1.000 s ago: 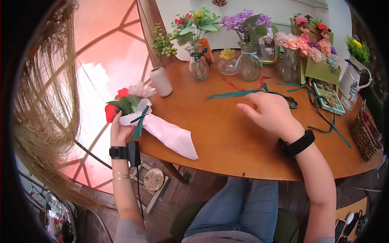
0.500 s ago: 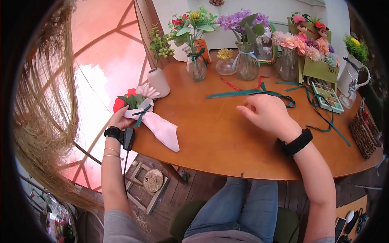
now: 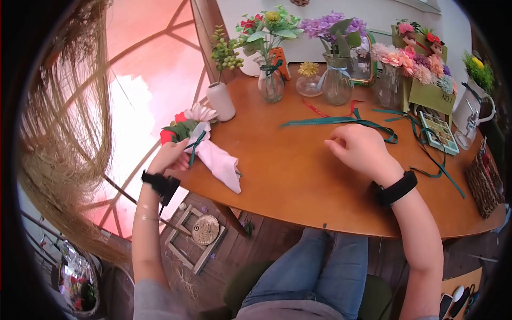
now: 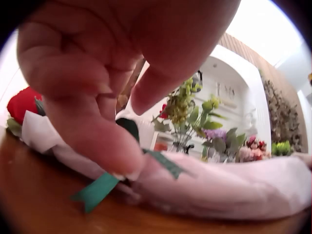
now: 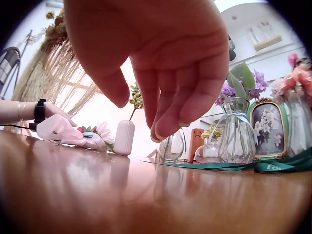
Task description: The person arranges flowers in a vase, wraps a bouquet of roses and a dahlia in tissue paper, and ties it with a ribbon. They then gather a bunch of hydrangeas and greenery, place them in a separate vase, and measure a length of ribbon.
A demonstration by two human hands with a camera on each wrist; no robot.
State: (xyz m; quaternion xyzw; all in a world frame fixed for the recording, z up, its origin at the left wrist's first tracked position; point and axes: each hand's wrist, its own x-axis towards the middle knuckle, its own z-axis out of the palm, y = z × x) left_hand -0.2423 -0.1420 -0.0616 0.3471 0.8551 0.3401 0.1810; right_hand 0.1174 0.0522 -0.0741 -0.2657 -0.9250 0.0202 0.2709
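Observation:
A small bouquet lies near the table's left edge. Its red and pale flowers (image 3: 200, 112) are wrapped in pale pink paper (image 3: 221, 165) and tied with a dark green ribbon (image 3: 197, 144). My left hand (image 3: 169, 156) is at the tied part; in the left wrist view a fingertip (image 4: 124, 163) overlaps the ribbon, and the thumb stands apart from the wrap. My right hand (image 3: 362, 146) hovers low over the table with loosely bent fingers and nothing in them. Just beyond it lies a green ribbon strip (image 3: 320, 122).
A white vase (image 3: 220, 101) with a berry sprig stands right behind the bouquet. Glass vases (image 3: 337, 88), a picture frame (image 3: 362, 60) and a green flower box (image 3: 429, 93) line the back. More green ribbon (image 3: 444, 169), a compartment box (image 3: 439, 132) and a woven basket (image 3: 482, 181) are at right.
My left hand has brought the bouquet rightward and down onto the table beside the white vase, and its fingers have loosened at the tie. The right hand stays nearly still.

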